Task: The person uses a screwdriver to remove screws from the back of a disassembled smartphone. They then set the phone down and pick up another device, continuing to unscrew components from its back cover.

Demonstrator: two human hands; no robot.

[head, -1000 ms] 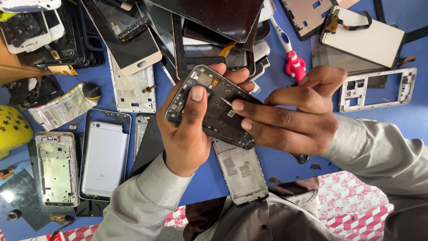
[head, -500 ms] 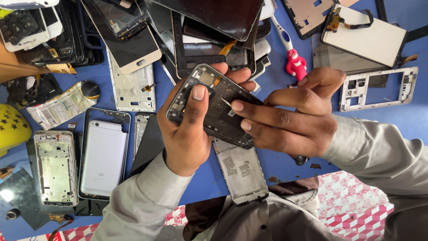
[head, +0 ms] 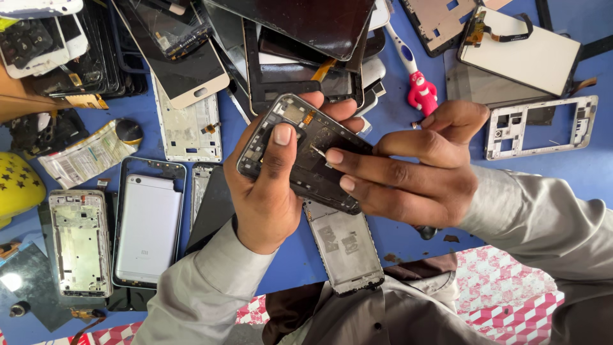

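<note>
My left hand point(head: 265, 188) grips a black phone frame point(head: 300, 147) above the blue table, thumb pressed on its inner face and fingers wrapped behind its top edge. My right hand point(head: 408, 169) reaches in from the right, its fingertips pinching a thin metal tool point(head: 317, 151) whose tip touches the middle of the frame. A red-handled screwdriver point(head: 418, 89) lies on the table just above my right hand. Beneath my hands a grey phone back plate point(head: 345, 246) lies flat.
A heap of dark phone screens and panels point(head: 281, 45) fills the table's far side. A silver phone back point(head: 148, 223) and a bare metal frame point(head: 80, 243) lie at left. A white frame point(head: 543, 124) sits at right, a yellow object point(head: 16, 185) at the left edge.
The phone frame and both hands have shifted very slightly; the right fingertips stay at the frame's middle. Nothing was taken up or let go.
</note>
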